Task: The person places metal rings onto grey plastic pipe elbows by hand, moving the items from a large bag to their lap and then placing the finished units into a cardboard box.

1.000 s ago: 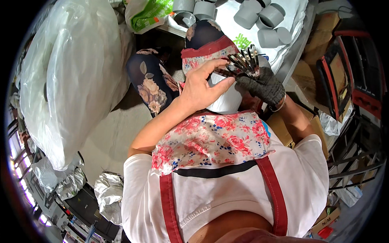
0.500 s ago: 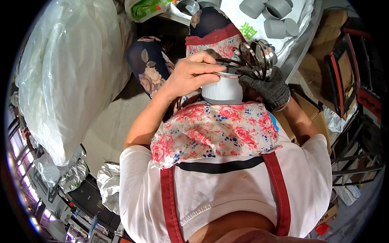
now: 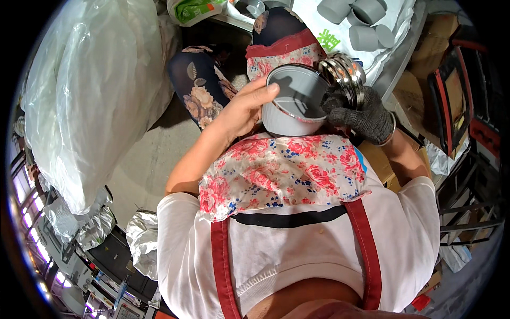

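My bare left hand (image 3: pixel 245 108) grips the side of a grey round container (image 3: pixel 287 121), its thumb over the rim. The container tilts so that its hollow inside faces up, and a thin shiny edge runs round its mouth. My right hand (image 3: pixel 366 118), in a dark knitted glove, is closed round a bunch of shiny metal rings (image 3: pixel 344 74). Its gloved fingertips are at the container's right rim; whether they press on it I cannot tell. The container sits over my lap, just beyond the flowered apron (image 3: pixel 281 170).
Several grey cylinders (image 3: pixel 364 38) lie on a white sack (image 3: pixel 340 26) upon a metal-edged table (image 3: pixel 396 74) ahead. A big clear plastic bag (image 3: pixel 90 101) bulges at the left. Cardboard (image 3: pixel 411 98) and a black-and-red frame (image 3: pixel 446 101) stand at the right.
The container has tipped, so its inside now shows. My left hand has moved from a ring over its top to its side. The right hand has shifted slightly right with the rings.
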`<state>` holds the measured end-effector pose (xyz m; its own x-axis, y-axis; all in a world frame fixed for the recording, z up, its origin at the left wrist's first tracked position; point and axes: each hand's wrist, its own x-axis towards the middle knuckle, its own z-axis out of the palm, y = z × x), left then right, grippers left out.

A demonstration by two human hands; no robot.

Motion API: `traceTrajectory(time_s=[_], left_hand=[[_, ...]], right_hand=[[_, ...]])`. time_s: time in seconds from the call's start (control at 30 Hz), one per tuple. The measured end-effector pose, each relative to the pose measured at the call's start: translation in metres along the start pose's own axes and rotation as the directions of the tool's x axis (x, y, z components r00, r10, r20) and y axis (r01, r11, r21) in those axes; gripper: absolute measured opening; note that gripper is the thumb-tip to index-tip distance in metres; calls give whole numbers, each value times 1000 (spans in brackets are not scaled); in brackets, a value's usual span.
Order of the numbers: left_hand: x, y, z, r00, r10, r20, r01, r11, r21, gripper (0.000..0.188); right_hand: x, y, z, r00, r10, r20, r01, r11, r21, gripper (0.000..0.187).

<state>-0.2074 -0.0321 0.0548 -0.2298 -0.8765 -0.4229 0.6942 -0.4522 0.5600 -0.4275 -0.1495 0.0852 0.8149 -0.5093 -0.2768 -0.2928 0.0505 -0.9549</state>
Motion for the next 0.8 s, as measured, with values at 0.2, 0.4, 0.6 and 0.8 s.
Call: traceTrajectory(time_s=[0.2, 0.4, 0.6, 0.8], left_hand=[[-6, 11, 17, 986, 129, -103, -125, 991, 38, 31], [-8, 7, 31, 939, 319, -130, -254, 895, 366, 14], [-4, 14, 38, 909, 414, -59, -369, 862, 348, 4], [-42, 61, 48, 639, 761, 115, -519, 316, 794, 14]], right_hand=[[11, 4, 19, 970, -86, -227, 86, 996, -10, 31], [14, 13, 12, 796, -600, 74, 493, 574, -654, 34], [27, -3, 17, 971, -230, 59, 234, 969, -75, 26], [47, 22, -19, 902, -407, -142, 308, 839, -448, 24]])
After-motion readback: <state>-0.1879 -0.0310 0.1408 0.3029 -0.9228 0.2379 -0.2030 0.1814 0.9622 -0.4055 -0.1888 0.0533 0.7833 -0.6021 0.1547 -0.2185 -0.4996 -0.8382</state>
